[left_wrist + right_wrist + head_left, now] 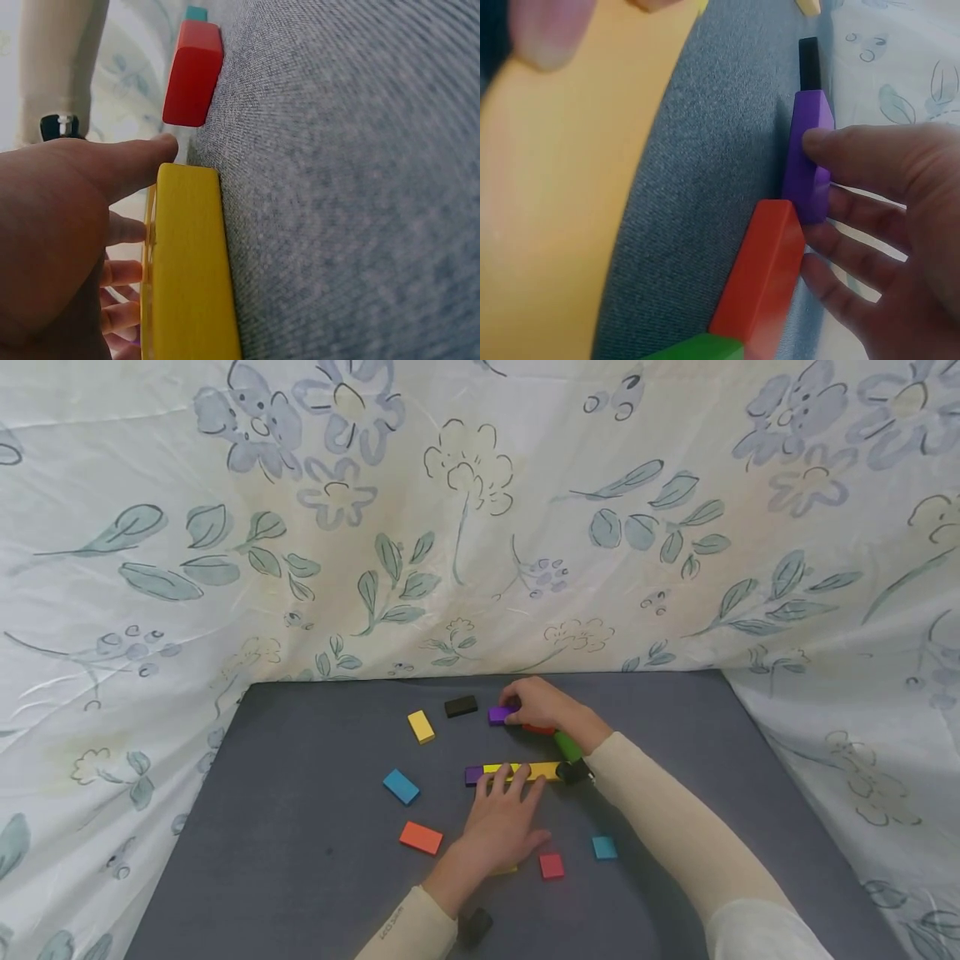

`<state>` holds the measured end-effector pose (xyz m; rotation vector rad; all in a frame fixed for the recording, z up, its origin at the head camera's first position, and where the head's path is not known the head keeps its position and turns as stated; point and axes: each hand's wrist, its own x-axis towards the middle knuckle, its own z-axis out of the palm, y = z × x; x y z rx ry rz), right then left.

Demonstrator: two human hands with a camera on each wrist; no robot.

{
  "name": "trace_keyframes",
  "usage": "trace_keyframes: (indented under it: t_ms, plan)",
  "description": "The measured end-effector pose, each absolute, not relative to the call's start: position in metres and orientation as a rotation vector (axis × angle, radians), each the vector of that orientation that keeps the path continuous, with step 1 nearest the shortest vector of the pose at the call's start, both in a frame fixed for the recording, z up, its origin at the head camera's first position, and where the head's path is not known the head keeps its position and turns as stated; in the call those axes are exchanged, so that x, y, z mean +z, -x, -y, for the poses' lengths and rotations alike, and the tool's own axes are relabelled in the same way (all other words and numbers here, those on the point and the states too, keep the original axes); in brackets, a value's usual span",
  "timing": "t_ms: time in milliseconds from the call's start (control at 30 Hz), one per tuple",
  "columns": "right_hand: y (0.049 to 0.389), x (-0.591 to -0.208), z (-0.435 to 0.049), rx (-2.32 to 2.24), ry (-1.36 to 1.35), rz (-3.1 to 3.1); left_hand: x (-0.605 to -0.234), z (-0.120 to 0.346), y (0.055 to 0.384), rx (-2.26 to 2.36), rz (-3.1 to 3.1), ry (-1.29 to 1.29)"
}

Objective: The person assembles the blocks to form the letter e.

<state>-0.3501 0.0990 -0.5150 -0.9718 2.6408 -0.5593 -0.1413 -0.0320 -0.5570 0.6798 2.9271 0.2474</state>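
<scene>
Near the back of the dark table, my right hand (549, 703) pinches a purple block (807, 169) between thumb and fingers. Beside that block lies a red block (761, 277), followed by a green block (567, 746). My left hand (501, 828) has its fingers spread, with the fingertips over a straight row made of a small purple block (473, 776), a bright yellow block (492, 768) and an orange-yellow block (545, 771). Under the left palm lies another yellow block (191, 262), mostly hidden from the head view.
Left of the hands lie a black block (461, 706), a pale yellow block (422, 727), a blue block (401, 787) and an orange block (421, 837). Toward the front right are a red square block (551, 866) and a teal one (604, 847). A floral cloth (480, 610) borders the table.
</scene>
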Motion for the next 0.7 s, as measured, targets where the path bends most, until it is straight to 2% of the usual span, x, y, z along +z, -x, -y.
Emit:
trace_keyframes:
  t_ms: [700]
  plan:
    - [0.3447, -0.5182, -0.0979, -0.534, 0.957, -2.628, -0.5621, 0.0310, 0.1407, 0.258, -2.950, -0.677]
